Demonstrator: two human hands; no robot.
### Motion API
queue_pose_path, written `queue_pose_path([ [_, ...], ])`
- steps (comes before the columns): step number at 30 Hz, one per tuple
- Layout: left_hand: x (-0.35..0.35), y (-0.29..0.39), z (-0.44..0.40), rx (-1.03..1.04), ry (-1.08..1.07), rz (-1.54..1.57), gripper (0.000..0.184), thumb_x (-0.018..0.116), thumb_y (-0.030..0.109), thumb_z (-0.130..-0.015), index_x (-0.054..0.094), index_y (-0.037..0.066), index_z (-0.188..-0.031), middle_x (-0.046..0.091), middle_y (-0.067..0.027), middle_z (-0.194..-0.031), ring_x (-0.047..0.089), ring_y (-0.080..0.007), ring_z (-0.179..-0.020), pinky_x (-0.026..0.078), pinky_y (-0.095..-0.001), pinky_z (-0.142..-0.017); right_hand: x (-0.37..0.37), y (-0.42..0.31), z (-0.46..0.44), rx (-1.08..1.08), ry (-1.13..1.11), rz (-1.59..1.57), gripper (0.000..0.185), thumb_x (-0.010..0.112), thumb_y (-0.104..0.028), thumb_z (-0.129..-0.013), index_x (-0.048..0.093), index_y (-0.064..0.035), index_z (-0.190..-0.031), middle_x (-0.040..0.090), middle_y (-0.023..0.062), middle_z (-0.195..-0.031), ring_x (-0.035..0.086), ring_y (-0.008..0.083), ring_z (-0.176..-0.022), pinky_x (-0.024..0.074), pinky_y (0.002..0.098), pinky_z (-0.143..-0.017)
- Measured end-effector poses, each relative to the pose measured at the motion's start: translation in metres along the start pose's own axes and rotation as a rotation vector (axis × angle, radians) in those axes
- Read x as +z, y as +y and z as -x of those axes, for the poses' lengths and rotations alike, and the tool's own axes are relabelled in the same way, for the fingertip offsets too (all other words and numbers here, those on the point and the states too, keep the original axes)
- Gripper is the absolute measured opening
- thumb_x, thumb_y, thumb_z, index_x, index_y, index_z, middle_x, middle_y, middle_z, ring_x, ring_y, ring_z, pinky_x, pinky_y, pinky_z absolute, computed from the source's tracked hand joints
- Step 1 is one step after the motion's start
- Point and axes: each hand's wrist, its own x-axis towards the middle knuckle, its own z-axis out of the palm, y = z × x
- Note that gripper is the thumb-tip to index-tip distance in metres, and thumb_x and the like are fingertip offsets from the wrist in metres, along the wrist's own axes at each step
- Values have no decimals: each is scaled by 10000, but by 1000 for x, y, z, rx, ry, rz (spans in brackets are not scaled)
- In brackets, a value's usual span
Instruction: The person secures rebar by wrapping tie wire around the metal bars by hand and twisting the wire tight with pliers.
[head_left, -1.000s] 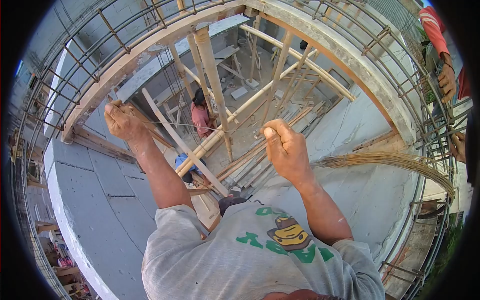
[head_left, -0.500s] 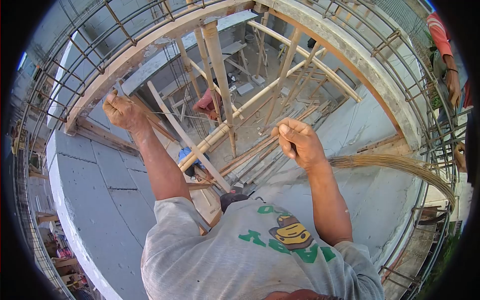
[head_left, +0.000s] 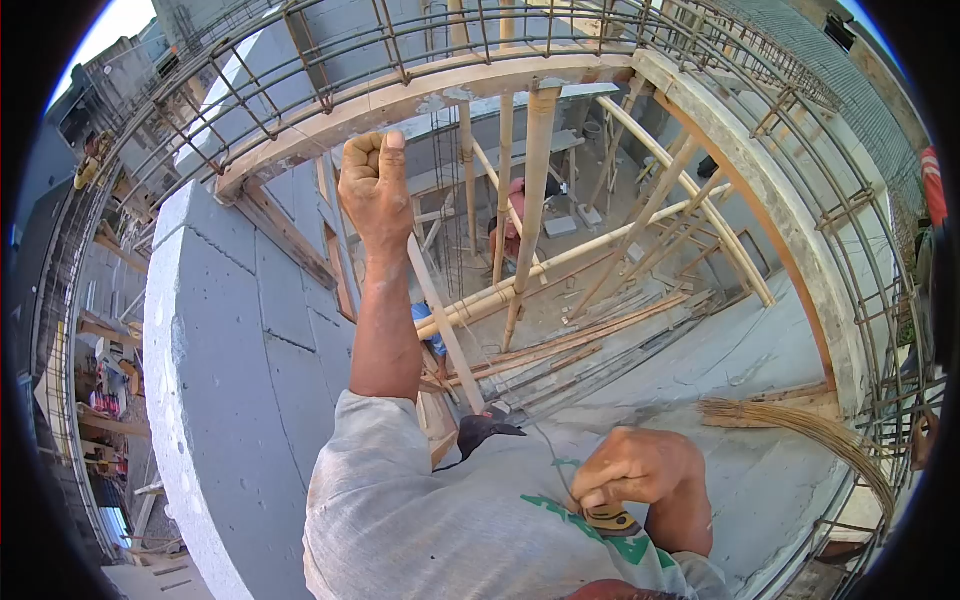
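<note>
My left hand (head_left: 376,185) is raised in a closed fist just below the wooden formwork beam (head_left: 400,98); whatever it grips is too small to make out. Against the chest of the grey shirt (head_left: 400,480), my right hand (head_left: 635,468) pinches the end of a thin wire (head_left: 550,450). From there the wire runs up past the dark cap-like thing at my waist. A bundle of thin tie wire (head_left: 800,428) rests on the block wall to the right of my right hand.
Rebar cages (head_left: 400,45) curve along the far beam and down the right side. Bamboo poles (head_left: 533,190) prop the structure over a lower floor with planks (head_left: 590,340). Two people are below, one in pink (head_left: 513,215), one in blue (head_left: 430,325). A red sleeve (head_left: 933,185) shows at right.
My right hand has come down and back to my chest with the wire. My left hand appears higher and further right, its fingers now curled tightly. The view has shifted left.
</note>
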Motion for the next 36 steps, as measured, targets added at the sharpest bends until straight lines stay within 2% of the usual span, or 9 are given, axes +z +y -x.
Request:
queue_pose_path([
  [2, -7, 12, -5, -59, 44, 92, 237, 627, 236, -932, 559, 25, -848, 447, 75, -591, 351, 4, -512, 277, -171, -446, -15, -29, 17, -327, 160, -11, 228, 580, -120, -905, 624, 45, -754, 564, 74, -577, 542, 168, -453, 403, 308, -410],
  [7, -4, 33, -22, -23, 106, 181, 172, 610, 171, -918, 559, 15, -869, 503, 26, -601, 434, -28, -515, 350, -176, -467, -16, -55, 63, -513, 686, -124, 236, 560, -113, -920, 585, 40, -742, 494, 42, -445, 436, 143, -317, 304, 266, -307],
  [12, -2, 93, -33, 30, 69, 186, 157, 606, 153, -887, 571, 1, -868, 540, -6, -586, 466, -44, -521, 370, -195, -477, -11, -89, 102, -736, 619, 243, 242, 502, -130, -947, 576, 26, -778, 430, -24, -460, 328, 54, -345, 226, 172, -375],
  [16, 5, 117, -21, 256, -32, -121, 124, 602, 115, -870, 559, 22, -800, 503, 22, -475, 408, -31, -438, 327, -226, -420, 5, -122, 129, -909, 740, 338, 122, 522, -116, -643, 457, -117, -540, 484, 21, -492, 469, 150, -422, 348, 301, -471],
  [23, 6, 153, -36, 236, 51, 76, 140, 607, 117, -865, 575, -12, -821, 514, 13, -493, 422, -31, -449, 339, -216, -422, 18, -126, 137, -418, 1798, 714, 207, 505, -153, -970, 605, 24, -928, 475, -30, -583, 299, 5, -466, 187, 144, -464],
  [25, 5, 158, -49, 261, 82, 102, 141, 607, 116, -865, 596, -23, -842, 590, -29, -550, 451, -34, -461, 365, -201, -435, 12, -126, 105, 78, 1919, 878, 271, 439, -189, -998, 581, 40, -974, 489, 4, -595, 296, 37, -479, 222, 156, -476],
  [27, 1, 169, -59, 227, 48, 113, 139, 612, 112, -857, 624, -27, -856, 661, -87, -621, 506, -37, -495, 402, -180, -467, 6, -114, 88, 173, 1942, 855, 251, 466, -209, -994, 598, 0, -952, 458, -12, -589, 306, 50, -484, 242, 201, -473],
  [31, -10, 154, -43, -5, -158, -122, 211, 626, 189, -829, 645, -21, -822, 604, -30, -559, 494, -45, -503, 388, -205, -497, 1, -104, 93, 568, 1235, 1158, 194, 525, -150, -945, 616, 2, -866, 531, 29, -616, 417, 161, -513, 323, 297, -494],
  [36, -36, 52, 49, -401, -611, -698, 283, 606, 267, -789, 673, -6, -821, 639, -141, -650, 637, -246, -642, 486, -364, -643, 4, -114, 94, 590, 1043, 1077, 133, 574, -102, -893, 627, 6, -838, 617, 77, -687, 547, 249, -568, 408, 321, -540],
])
